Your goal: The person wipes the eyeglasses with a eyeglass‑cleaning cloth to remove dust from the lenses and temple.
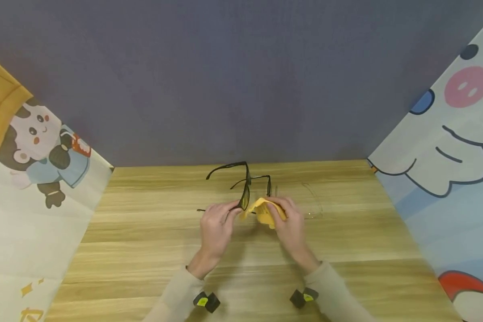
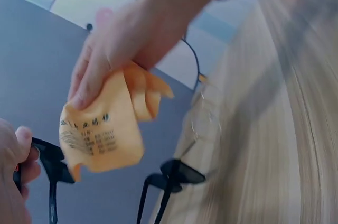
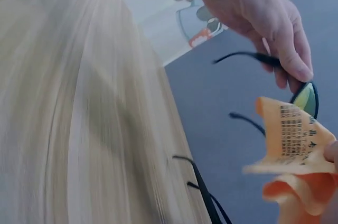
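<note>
My left hand [image 1: 216,227] pinches a pair of black-framed glasses [image 1: 247,179] at one end of the frame, holding them above the table. Their lens [image 3: 306,100] looks yellow-green in the right wrist view, and one temple points away from the hand. In my right hand [image 1: 292,227], thumb and fingers grip a yellow cleaning cloth [image 2: 105,129] with dark printing. The cloth hangs close beside the held lens; whether they touch I cannot tell. Behind the hands, a second black pair of glasses [image 1: 269,183] is on the table, partly hidden by the cloth and right hand.
Thin wire-framed glasses [image 1: 321,208] lie right of the right hand on the wood-grain table [image 1: 145,259]. A grey panel [image 1: 241,80] rises at the table's back edge. Cartoon-printed panels stand at the left [image 1: 24,214] and right [image 1: 438,179].
</note>
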A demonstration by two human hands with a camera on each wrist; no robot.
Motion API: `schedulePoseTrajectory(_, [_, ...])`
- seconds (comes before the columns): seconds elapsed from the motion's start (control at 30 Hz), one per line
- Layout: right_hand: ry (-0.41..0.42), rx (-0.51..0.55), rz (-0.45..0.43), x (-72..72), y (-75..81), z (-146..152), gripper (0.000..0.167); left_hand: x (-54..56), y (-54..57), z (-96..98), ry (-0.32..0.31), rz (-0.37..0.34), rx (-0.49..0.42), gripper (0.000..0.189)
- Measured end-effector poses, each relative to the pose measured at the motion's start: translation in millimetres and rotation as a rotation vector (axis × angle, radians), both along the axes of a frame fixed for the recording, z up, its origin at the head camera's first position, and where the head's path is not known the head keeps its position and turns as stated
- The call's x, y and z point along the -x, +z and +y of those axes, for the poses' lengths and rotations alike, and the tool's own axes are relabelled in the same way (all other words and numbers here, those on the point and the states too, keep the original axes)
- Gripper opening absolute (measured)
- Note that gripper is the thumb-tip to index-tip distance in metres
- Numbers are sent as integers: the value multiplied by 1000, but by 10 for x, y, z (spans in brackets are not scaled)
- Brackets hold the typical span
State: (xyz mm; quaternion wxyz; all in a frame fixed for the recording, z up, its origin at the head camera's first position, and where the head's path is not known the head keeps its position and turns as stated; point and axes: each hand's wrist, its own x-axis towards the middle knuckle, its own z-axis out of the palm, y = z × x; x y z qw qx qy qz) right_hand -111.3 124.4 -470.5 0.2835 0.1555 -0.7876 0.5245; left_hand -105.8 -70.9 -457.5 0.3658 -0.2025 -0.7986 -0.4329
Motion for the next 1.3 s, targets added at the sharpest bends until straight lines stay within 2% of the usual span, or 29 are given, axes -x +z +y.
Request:
schedulePoseTrajectory(0.13, [36, 196, -159, -55, 49, -77, 16, -19, 60, 41, -42, -102, -180, 16])
schedulePoseTrajectory(0.27, [86, 402, -358, -125, 118, -177, 19, -48, 109, 77, -66, -234, -291, 16])
schedulePoseTrajectory(0.33, [125, 480, -423, -154, 138, -233, 19, -63, 129, 94, -67, -300, -334, 17])
schedulePoseTrajectory(0.4, [158, 512, -446, -180, 148, -288, 19, -74, 147, 106, -66, -364, -373, 18])
schedulePoseTrajectory(0.5, [226, 506, -419, -198, 140, -354, 17, -76, 167, 115, -66, -454, -427, 19])
schedulePoseTrajectory(0.63, [350, 437, -373, -211, 102, -400, 13, -65, 193, 121, -103, -580, -534, 20])
schedulePoseTrajectory(0.73, [407, 387, -344, -220, 77, -414, 11, -56, 215, 128, -130, -640, -608, 19])
schedulePoseTrajectory(0.8, [408, 386, -350, -224, 76, -424, 12, -52, 222, 134, -145, -664, -648, 19])
schedulePoseTrajectory(0.87, [381, 409, -394, -228, 90, -438, 16, -56, 226, 141, -162, -691, -690, 19])
schedulePoseTrajectory(0.97, [343, 435, -482, -223, 118, -467, 32, -75, 226, 145, -186, -752, -751, 22])
schedulePoseTrajectory(1.03, [327, 413, -509, -213, 122, -491, 39, -83, 214, 153, -191, -795, -789, 23])
schedulePoseTrajectory(1.13, [312, 336, -476, -198, 104, -525, 39, -94, 196, 168, -197, -830, -819, 26])
schedulePoseTrajectory(1.3, [289, 191, -350, -195, 94, -542, 28, -97, 196, 167, -240, -844, -848, 29])
